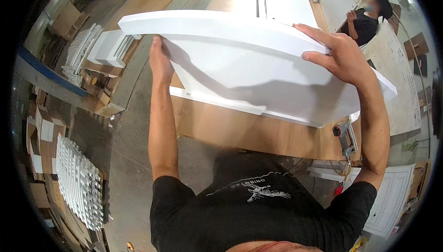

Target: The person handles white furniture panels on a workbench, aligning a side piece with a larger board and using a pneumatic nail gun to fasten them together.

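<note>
A: Sweep it for me, clock from view centre. What's far left?
B: Stack of white slats [78, 183], 8 o'clock, on the floor side. White boards [107, 49] piled at 10.
A: Left hand?
B: Left hand [161, 60] at 10, nearer in. Upright against the left end of the white panel unit [240, 69]. Digits partly hidden there, can't tell how they close.
A: Unit itself?
B: 12 to 1 o'clock, upright over the brown workbench [249, 134]. Long top board [217, 28] runs between the hands.
A: Right hand?
B: Right hand [344, 58], 2 o'clock. Clamped across the top board: thumb on the lower edge, fingers along the upper.
A: Beyond that?
B: Nail gun [344, 139] between 3 and 4, by the bench's right end. Co-worker [364, 28] at 2, dark top. White door panel [390, 196] at 4.
</note>
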`<action>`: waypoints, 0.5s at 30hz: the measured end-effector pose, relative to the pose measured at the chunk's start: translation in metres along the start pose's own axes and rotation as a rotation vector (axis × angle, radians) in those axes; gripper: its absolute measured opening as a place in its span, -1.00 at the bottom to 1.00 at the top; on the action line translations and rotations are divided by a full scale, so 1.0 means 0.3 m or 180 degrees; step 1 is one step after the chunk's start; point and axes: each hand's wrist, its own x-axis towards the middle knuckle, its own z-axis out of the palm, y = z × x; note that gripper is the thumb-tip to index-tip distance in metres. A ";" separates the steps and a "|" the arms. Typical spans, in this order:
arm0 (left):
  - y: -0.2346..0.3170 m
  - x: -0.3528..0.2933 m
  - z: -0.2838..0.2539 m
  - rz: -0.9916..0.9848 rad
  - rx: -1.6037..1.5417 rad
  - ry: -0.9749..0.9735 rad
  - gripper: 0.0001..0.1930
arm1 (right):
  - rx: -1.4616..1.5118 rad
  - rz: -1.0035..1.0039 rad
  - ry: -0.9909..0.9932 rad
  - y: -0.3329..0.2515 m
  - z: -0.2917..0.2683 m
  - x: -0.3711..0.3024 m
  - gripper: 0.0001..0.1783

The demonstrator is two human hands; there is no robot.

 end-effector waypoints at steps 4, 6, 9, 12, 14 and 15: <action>0.050 -0.024 -0.015 0.1125 0.0748 0.1124 -0.59 | -0.0077 -0.0435 0.0387 0.039 0.050 -0.016 -0.42; 0.177 -0.051 0.009 0.2201 0.0188 0.0783 -0.63 | -0.0048 -0.0468 0.0372 0.048 0.050 0.003 -0.43; 0.389 -0.082 0.239 0.3825 0.2693 -0.0780 -0.53 | 0.0100 0.0053 -0.0118 0.053 0.025 -0.031 -0.47; 0.415 -0.121 0.365 0.3463 0.3960 -0.1839 -0.41 | 0.0252 -0.0296 0.0057 0.091 0.012 -0.020 -0.45; 0.401 -0.132 0.405 0.2686 0.4119 -0.2135 -0.45 | -0.0889 0.0447 0.0255 0.118 -0.110 -0.069 -0.52; 0.419 -0.128 0.414 0.2346 0.4177 -0.2232 -0.46 | -0.0706 0.0828 0.0355 0.162 -0.124 -0.098 -0.50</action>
